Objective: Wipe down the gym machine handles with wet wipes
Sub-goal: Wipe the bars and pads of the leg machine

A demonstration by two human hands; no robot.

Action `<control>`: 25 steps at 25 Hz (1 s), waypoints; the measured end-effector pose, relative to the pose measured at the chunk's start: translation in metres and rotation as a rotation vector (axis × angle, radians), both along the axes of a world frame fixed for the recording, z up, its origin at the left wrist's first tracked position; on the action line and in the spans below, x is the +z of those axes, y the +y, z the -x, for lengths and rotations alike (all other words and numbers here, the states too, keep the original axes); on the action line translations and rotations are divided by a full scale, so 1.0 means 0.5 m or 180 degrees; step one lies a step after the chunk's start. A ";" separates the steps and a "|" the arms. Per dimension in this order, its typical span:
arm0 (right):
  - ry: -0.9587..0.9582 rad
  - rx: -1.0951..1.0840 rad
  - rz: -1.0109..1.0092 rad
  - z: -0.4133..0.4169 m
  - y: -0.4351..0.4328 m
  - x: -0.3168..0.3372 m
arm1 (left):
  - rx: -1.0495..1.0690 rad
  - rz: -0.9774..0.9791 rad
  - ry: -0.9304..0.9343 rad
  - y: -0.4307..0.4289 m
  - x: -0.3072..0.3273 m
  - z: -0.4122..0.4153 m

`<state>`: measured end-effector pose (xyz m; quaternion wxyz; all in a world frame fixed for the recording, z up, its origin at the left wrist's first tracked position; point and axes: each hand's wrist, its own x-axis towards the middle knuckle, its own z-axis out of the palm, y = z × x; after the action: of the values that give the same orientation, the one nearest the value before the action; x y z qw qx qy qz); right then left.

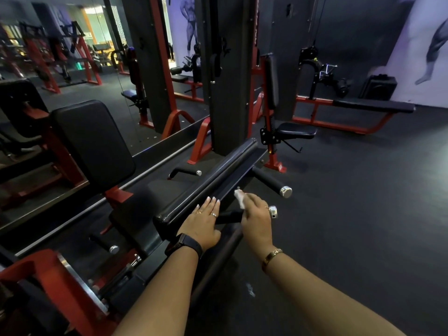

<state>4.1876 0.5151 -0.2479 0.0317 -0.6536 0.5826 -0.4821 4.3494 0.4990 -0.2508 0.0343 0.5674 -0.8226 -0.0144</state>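
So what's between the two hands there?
In the head view, a short stretch of the black handle: the right hand grips its outer end with a wipe, the left hand lies flat on the padded bar.

The gym was dim, its dark rubber floor [363, 190] and black walls swallowing most of the light. The brightest patches were the wall mural [417, 44] at the right, washed in cool violet-blue, and a greenish-lit room showing in the mirror [72, 57] at upper left. Small hard glints sat on the chrome end cap [286, 192] of a handle, and the wet wipe [240, 198] showed as a pale, blurred smear. Shadows were soft and shapeless. Detail was smeary throughout, worst on the red frame [31, 265] at lower left. Wide-angle distortion leaned the black column [230, 105] and bowed lines near the edges.
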 end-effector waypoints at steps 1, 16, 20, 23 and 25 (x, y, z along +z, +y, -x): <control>0.0617 0.0118 0.0024 0.007 -0.014 -0.022 | 0.0012 0.0042 -0.0039 -0.002 -0.004 -0.001; 0.1947 0.0636 0.0139 -0.008 -0.045 -0.035 | -0.0014 0.0291 -0.0034 -0.016 -0.015 0.000; 0.2562 0.1264 0.0975 0.065 -0.024 -0.054 | -0.0038 0.0331 0.0023 -0.015 -0.016 0.000; 0.2281 0.0702 0.0895 0.092 -0.030 -0.048 | -0.0023 0.0377 0.0054 -0.016 -0.017 0.000; 0.1971 0.0413 0.0517 0.044 -0.045 -0.040 | -0.0028 0.0337 0.0024 -0.018 -0.018 0.000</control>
<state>4.1654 0.4923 -0.2677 -0.1686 -0.8053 0.4814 -0.3023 4.3494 0.4899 -0.2597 0.0673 0.5612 -0.8245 0.0269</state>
